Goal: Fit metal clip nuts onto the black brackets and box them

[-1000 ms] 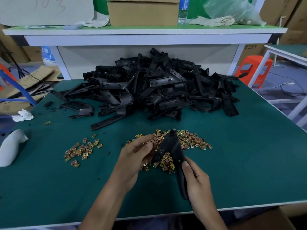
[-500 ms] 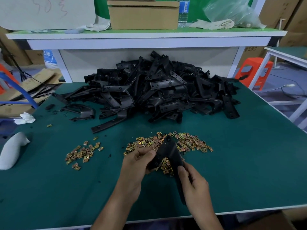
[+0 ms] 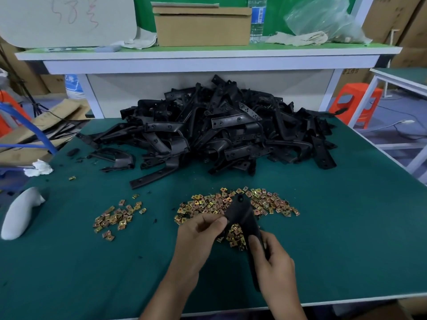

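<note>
The black bracket [image 3: 242, 215] is held just above the green table [image 3: 346, 239], near its front edge, its rounded upper end with a hole pointing away from the person and its long lower part running down toward them; the right hand [image 3: 273, 259] grips this lower part, fingers wrapped round it and the thumb laid along its top face; the left hand [image 3: 196, 236] comes in from the other side with its fingers curled, thumb and fingertips pinching the bracket's left edge; whether a clip nut sits between those fingertips cannot be told.

Under and behind the bracket lies the main scatter of clip nuts [image 3: 270, 204], gold and coppery squares spread flat on the mat; a smaller scatter of nuts [image 3: 117, 217] lies to the left, well apart from the first, and a single stray nut [image 3: 72, 178] lies farther left again.

Beyond the nuts a large heap of brackets [image 3: 219, 135] is piled at the back of the table; a white moulded object [image 3: 20, 213] rests near the left edge, with a crumpled tissue [image 3: 39, 168] behind it.

A white shelf [image 3: 208, 57] spans the back and carries a cardboard box [image 3: 203, 26], a water bottle [image 3: 257, 19] just beside it, a pale cloth [image 3: 298, 39] and a clear plastic bag [image 3: 323, 19]; an orange stool [image 3: 355, 102] stands on the floor to the right.
</note>
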